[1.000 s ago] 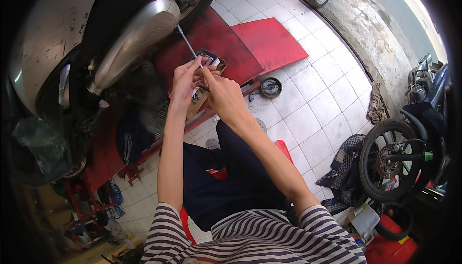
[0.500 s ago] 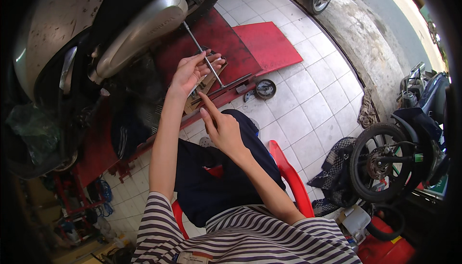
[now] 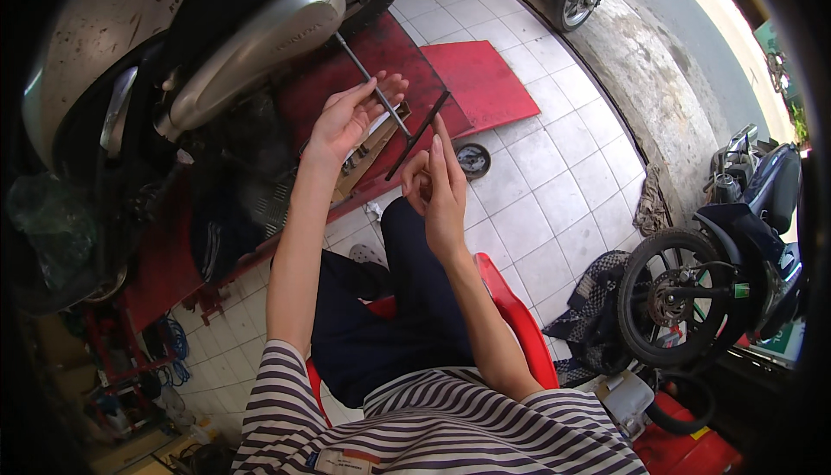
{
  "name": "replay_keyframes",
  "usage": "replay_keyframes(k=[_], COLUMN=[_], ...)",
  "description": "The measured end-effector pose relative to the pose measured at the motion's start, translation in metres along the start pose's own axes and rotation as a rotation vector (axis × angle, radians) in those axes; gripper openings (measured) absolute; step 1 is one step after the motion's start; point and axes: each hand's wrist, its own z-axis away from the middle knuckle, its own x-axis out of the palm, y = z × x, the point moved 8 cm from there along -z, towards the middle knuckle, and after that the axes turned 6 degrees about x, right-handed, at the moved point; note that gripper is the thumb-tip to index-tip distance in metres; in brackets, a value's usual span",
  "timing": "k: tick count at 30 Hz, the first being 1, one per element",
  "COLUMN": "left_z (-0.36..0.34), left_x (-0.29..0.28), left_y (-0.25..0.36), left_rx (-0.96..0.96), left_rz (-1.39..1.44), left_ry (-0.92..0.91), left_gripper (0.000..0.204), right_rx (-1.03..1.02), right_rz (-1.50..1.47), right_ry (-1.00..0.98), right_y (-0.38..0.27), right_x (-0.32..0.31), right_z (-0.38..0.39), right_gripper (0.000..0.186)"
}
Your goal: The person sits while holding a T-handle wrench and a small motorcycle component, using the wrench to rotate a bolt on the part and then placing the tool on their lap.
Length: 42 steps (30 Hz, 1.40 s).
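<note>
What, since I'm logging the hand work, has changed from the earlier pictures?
The right hand dipped away from the left hand, then rose rightward beside the crossbar of the T-handle wrench; the crossbar swung steeper in view. The left hand opened out but stayed at the shaft. Scooter and red platform stayed put.

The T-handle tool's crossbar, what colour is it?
The crossbar is dark, nearly black; it shows best in the head view.

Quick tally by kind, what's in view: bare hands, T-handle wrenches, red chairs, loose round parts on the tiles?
Hands: 2, left hand and right hand
T-handle wrench: 1
Red chair: 1
Loose round part: 1
Total: 5
</note>
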Motion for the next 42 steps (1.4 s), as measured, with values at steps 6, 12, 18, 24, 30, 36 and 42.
replay_keyframes(k=[6,12,18,24,30,36,42], left_z=[0.002,-0.006,-0.012,-0.007,0.023,0.02,0.016], left_x=[-0.01,-0.021,-0.009,-0.001,0.023,0.013,0.006], left_y=[-0.002,-0.011,-0.009,0.0,-0.008,-0.01,-0.017], left_rx=[-0.039,-0.026,0.014,0.048,0.017,-0.022,-0.013], left_rz=[-0.025,0.039,0.1,0.089,-0.201,-0.097,0.002], left_ry=[0.037,0.029,0.014,0.04,0.029,0.01,-0.003], left_gripper=[0.025,0.025,0.024,0.025,0.034,0.028,0.025], right_rx=[0.13,0.431,0.135,-0.054,-0.289,-0.144,0.337], right_rz=[0.277,0.122,0.053,0.177,0.393,0.944,0.292], right_ry=[-0.25,-0.136,0.018,0.067,0.064,-0.027,-0.049], right_y=[0.036,0.08,0.025,0.01,0.004,0.031,0.055], right_x=[0.024,-0.014,-0.023,-0.007,-0.006,-0.004,-0.043], right_z=[0.006,-0.001,-0.009,-0.011,-0.01,0.002,0.003], right_gripper=[0.056,0.057,0.054,0.051,0.038,0.038,0.056])
